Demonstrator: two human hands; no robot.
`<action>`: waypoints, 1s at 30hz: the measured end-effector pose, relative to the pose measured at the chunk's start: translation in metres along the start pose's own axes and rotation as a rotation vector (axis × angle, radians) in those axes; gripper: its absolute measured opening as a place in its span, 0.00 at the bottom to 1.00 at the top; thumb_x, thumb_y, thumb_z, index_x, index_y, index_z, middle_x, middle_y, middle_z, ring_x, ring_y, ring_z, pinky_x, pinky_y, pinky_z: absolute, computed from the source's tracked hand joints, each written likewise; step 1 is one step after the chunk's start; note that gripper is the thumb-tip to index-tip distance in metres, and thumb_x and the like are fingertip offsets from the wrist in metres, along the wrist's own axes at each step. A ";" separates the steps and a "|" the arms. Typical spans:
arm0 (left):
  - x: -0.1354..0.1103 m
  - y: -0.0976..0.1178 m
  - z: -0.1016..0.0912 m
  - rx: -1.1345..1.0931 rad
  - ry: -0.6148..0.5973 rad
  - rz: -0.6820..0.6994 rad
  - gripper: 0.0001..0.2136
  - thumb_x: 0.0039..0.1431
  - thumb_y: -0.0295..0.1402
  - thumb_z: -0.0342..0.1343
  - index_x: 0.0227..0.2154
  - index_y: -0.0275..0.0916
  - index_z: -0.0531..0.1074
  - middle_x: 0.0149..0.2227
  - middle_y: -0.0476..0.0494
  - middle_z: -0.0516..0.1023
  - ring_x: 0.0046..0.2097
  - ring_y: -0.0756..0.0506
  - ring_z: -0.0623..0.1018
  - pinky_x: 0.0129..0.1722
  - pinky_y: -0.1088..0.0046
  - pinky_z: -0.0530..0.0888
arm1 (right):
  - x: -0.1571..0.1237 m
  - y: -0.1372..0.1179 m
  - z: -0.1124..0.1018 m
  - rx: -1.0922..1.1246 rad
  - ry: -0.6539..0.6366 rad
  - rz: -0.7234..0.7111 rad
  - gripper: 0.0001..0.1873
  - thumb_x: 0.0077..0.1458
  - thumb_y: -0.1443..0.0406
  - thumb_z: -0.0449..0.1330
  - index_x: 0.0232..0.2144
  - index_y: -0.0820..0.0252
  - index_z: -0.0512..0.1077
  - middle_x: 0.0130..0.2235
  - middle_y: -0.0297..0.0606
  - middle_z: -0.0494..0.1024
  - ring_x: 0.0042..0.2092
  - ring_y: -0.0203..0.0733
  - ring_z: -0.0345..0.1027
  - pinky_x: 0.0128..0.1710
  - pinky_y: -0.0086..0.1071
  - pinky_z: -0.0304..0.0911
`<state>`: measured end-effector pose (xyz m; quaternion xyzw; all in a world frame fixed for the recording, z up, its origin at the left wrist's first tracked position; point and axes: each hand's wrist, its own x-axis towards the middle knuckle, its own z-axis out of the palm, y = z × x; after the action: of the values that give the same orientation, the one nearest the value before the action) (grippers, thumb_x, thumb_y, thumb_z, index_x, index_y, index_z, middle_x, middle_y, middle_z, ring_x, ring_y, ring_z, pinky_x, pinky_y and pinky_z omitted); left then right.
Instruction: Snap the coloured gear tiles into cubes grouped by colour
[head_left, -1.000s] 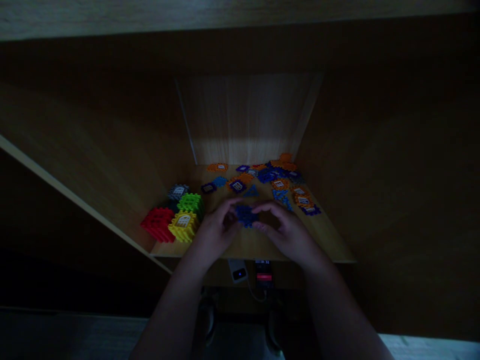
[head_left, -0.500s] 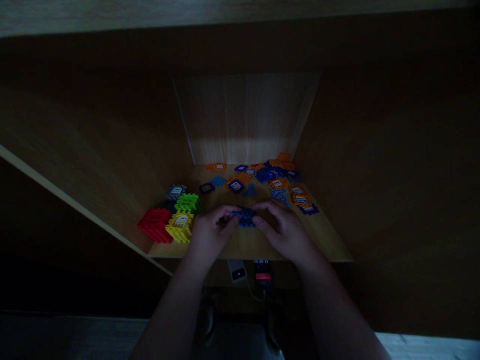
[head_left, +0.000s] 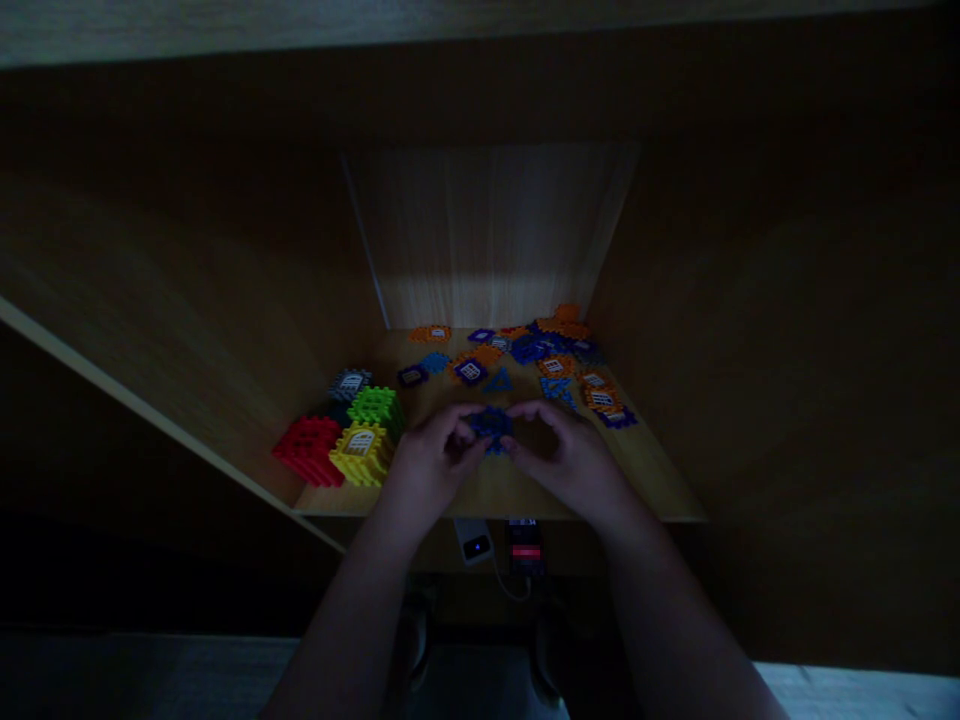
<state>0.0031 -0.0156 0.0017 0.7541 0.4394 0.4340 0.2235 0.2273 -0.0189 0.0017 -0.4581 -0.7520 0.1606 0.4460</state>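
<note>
Blue assembly: hanging between both hands, just above the front middle of the bench; looking like only a few panels joined, too dark to count.
Left hand: gripping the assembly's left edge, fingers clamped on it.
Right hand: pinching the right edge, fingers closed on it.
Done, judging by layout: red cube, yellow cube, green cube and grey cube standing grouped at the left, appearing finished.
Left to do: loose panels in orange, purple and blue lying scattered across the back right; blue triangle lying flat just behind the hands.
Progress: probably sitting around midway, with four built, a fifth barely starting and plenty of panels waiting.
</note>
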 end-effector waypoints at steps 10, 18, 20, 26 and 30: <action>0.001 -0.005 -0.006 0.058 -0.144 -0.052 0.23 0.57 0.26 0.70 0.54 0.43 0.73 0.47 0.46 0.80 0.50 0.43 0.80 0.53 0.65 0.75 | -0.003 0.006 -0.001 -0.131 -0.047 0.001 0.16 0.61 0.64 0.68 0.51 0.51 0.76 0.51 0.40 0.84 0.55 0.51 0.79 0.56 0.45 0.73; 0.003 -0.006 -0.006 -0.019 -0.168 -0.109 0.16 0.60 0.20 0.62 0.47 0.43 0.76 0.42 0.49 0.82 0.44 0.46 0.82 0.48 0.69 0.76 | -0.004 0.004 -0.002 -0.160 -0.105 -0.010 0.18 0.62 0.65 0.69 0.53 0.52 0.75 0.53 0.40 0.83 0.57 0.51 0.76 0.59 0.46 0.71; 0.002 -0.006 -0.006 -0.028 -0.167 -0.108 0.15 0.60 0.20 0.62 0.47 0.43 0.76 0.42 0.49 0.82 0.44 0.46 0.83 0.47 0.69 0.77 | -0.004 0.002 -0.002 -0.175 -0.116 -0.005 0.18 0.62 0.66 0.69 0.53 0.52 0.75 0.53 0.40 0.83 0.57 0.51 0.76 0.59 0.47 0.70; 0.003 -0.005 -0.006 -0.026 -0.174 -0.114 0.13 0.61 0.20 0.61 0.46 0.43 0.77 0.42 0.49 0.83 0.43 0.47 0.83 0.47 0.70 0.77 | -0.004 0.001 -0.003 -0.188 -0.138 -0.008 0.17 0.63 0.65 0.67 0.54 0.52 0.74 0.53 0.41 0.83 0.58 0.52 0.75 0.60 0.48 0.70; 0.003 -0.006 -0.005 -0.026 -0.172 -0.118 0.13 0.62 0.20 0.61 0.46 0.43 0.77 0.42 0.49 0.83 0.43 0.47 0.83 0.47 0.70 0.77 | -0.004 0.004 -0.002 -0.189 -0.146 -0.024 0.17 0.64 0.65 0.67 0.54 0.52 0.74 0.54 0.41 0.83 0.58 0.51 0.75 0.61 0.47 0.69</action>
<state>-0.0037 -0.0099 0.0012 0.7585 0.4564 0.3595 0.2952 0.2317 -0.0205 -0.0022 -0.4762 -0.7995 0.1167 0.3470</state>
